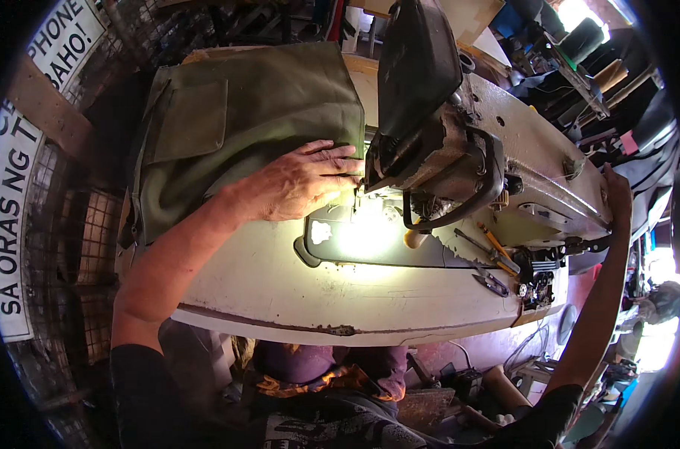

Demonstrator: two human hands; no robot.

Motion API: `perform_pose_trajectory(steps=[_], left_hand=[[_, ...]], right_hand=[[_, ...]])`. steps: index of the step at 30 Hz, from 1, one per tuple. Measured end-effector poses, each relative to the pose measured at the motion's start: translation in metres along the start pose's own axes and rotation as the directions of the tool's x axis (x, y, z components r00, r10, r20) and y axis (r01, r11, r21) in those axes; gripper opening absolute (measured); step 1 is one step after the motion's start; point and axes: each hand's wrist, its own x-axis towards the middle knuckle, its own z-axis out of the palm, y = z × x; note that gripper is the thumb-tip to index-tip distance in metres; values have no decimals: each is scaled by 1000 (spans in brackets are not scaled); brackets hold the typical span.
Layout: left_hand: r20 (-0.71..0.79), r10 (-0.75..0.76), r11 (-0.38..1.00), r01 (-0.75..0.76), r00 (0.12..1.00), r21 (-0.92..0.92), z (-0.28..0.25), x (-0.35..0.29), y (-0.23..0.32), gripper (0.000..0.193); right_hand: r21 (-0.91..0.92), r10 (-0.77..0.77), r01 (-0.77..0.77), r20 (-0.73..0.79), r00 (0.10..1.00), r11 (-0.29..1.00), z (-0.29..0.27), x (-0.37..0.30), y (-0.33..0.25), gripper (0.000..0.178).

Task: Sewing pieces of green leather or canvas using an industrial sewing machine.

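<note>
Resting outstretched on green fabric, left fingers grip nothing; right fingers' hold unclear.

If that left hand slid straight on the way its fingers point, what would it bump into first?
The left hand would probably meet the sewing machine's head, just to its right; their relative heights are hard to judge from this single view.
</note>
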Motion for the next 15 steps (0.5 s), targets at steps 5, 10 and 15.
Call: perform_pose_trajectory(steps=[5,10,15], left_hand=[[-49,6,1000,-7,999,-29,1,1,4,27],[-4,-55,996,55,998,65,1,-1,3,32],[82,-130,990,125,988,61,-1,1,6,40]], right_hand=[[-129,-202,203,21,979,971,-15,-13,-8,31],[575,265,-151,-119,957,804,-23,-99,-84,42],[886,621,-20,-308,721,463,4,-130,-118,47]])
